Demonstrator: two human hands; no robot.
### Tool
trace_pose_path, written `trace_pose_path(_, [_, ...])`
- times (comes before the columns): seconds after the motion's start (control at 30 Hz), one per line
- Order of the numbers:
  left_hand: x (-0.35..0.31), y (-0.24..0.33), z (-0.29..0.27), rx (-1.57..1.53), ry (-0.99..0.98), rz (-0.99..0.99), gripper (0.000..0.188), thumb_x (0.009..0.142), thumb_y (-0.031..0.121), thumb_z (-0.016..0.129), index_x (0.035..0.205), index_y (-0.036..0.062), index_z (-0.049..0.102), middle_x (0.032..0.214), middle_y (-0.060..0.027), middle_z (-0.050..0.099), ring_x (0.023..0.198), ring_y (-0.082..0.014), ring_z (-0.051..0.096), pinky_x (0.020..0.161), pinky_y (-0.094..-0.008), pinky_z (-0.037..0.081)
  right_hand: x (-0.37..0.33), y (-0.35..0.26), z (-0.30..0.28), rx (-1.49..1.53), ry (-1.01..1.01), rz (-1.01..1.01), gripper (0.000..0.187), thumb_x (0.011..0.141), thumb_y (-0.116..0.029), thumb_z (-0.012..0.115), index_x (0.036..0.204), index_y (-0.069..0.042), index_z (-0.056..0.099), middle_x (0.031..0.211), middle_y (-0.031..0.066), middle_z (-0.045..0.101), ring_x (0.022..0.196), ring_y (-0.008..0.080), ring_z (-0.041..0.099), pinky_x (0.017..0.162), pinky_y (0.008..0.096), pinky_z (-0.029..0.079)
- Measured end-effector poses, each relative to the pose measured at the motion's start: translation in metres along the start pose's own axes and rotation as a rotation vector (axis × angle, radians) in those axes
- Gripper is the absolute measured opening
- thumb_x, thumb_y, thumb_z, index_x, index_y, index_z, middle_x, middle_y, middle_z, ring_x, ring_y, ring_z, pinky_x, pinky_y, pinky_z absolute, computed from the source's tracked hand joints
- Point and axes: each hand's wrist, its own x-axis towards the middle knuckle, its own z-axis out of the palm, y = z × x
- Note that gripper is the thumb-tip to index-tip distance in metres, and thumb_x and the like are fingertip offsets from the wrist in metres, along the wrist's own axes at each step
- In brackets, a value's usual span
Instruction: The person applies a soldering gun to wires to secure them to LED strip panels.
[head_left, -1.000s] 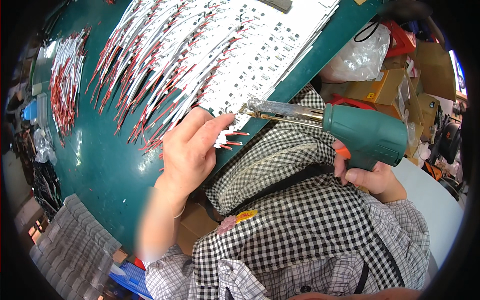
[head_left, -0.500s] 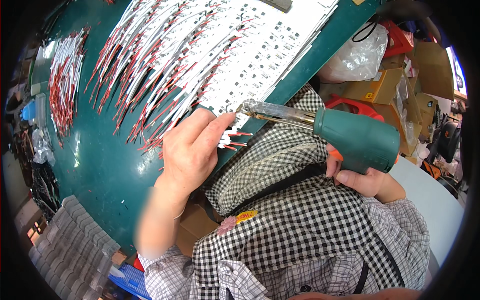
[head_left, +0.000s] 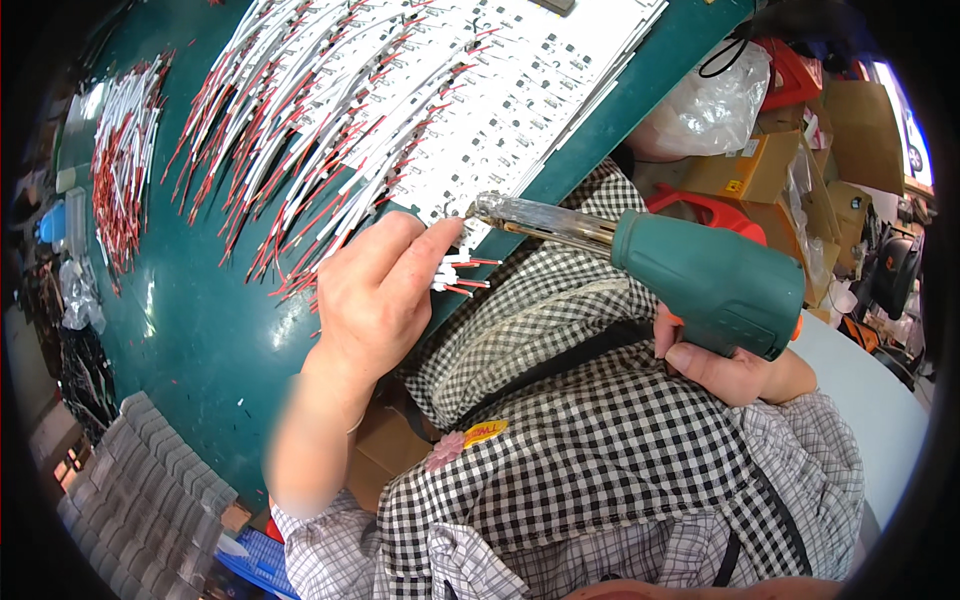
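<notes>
My right hand is wrapped round the handle of a green soldering gun. The gun's metal front end points left, and its tip meets the near corner of a white circuit board panel. Right at that tip are the thumb and forefinger of my left hand, closed in a pinch. Short red and white wires stick out from under the left hand's fingers; the joint itself is too small to make out. Rows of longer red and white wires stand along the panel and droop over its left side.
The panel lies in a stack on a green table. A loose bundle of red and white wires lies at the far left. Grey stacked pieces stand at lower left. Cardboard boxes and a clear plastic bag sit at the right.
The whole view has shifted slightly left. The soldering gun is tilted a little more, its rear end lower, while its tip stays by my left fingers.
</notes>
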Motion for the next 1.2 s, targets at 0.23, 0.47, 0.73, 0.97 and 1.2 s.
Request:
trace_pose_path(0.23, [-0.001, 0.005, -0.002, 0.050, -0.027, 0.009, 0.037, 0.061, -0.007, 0.061, 0.096, 0.0037, 0.067, 0.069, -0.0042, 0.050, 0.052, -0.0182, 0.051, 0.044, -0.0310, 0.041, 0.011, -0.013, -0.009, 0.112, -0.117, 0.133, 0.025, 0.075, 0.002, 0.067, 0.099, -0.001, 0.060, 0.084, 0.0047, 0.061, 0.073, 0.0145, 0.057, 0.064, 0.0277, 0.047])
trace_pose_path(0.47, [-0.001, 0.005, -0.001, 0.033, -0.011, 0.019, 0.037, 0.060, -0.006, 0.061, 0.096, 0.0029, 0.066, 0.068, -0.0046, 0.050, 0.051, -0.0183, 0.050, 0.043, -0.0310, 0.041, -0.002, -0.005, -0.010, 0.261, -0.011, 0.205, 0.054, 0.077, -0.018, 0.071, 0.121, 0.004, 0.049, 0.109, 0.0111, 0.054, 0.065, 0.0166, 0.058, 0.053, 0.0256, 0.049])
trace_pose_path(0.73, [0.000, 0.009, -0.003, -0.040, -0.058, -0.036, 0.040, 0.058, -0.006, 0.061, 0.097, 0.0030, 0.065, 0.072, -0.0062, 0.053, 0.055, -0.0202, 0.053, 0.047, -0.0320, 0.043, 0.008, -0.014, -0.008, 0.407, 0.137, 0.090, 0.054, 0.075, -0.005, 0.067, 0.124, 0.004, 0.048, 0.116, 0.0182, 0.056, 0.074, 0.0192, 0.061, 0.060, 0.0266, 0.051])
trace_pose_path(0.97, [0.005, -0.001, -0.008, 0.069, 0.162, -0.081, 0.035, 0.071, -0.014, 0.058, 0.103, -0.0021, 0.062, 0.080, -0.0113, 0.060, 0.066, -0.0214, 0.058, 0.058, -0.0298, 0.048, 0.018, -0.011, -0.012, 0.284, 0.411, -0.118, 0.069, 0.070, -0.026, 0.078, 0.119, 0.011, 0.045, 0.079, 0.0163, 0.061, 0.047, 0.0156, 0.055, 0.038, 0.0220, 0.044])
trace_pose_path(1.2, [0.003, 0.018, -0.019, 0.023, 0.086, -0.212, 0.039, 0.076, -0.015, 0.051, 0.111, -0.0007, 0.062, 0.082, -0.0123, 0.061, 0.064, -0.0204, 0.055, 0.058, -0.0279, 0.047, 0.047, -0.025, -0.055, 0.437, 0.354, -0.318, 0.063, 0.078, -0.026, 0.067, 0.123, 0.009, 0.041, 0.070, 0.0109, 0.055, 0.045, 0.0157, 0.053, 0.039, 0.0235, 0.043])
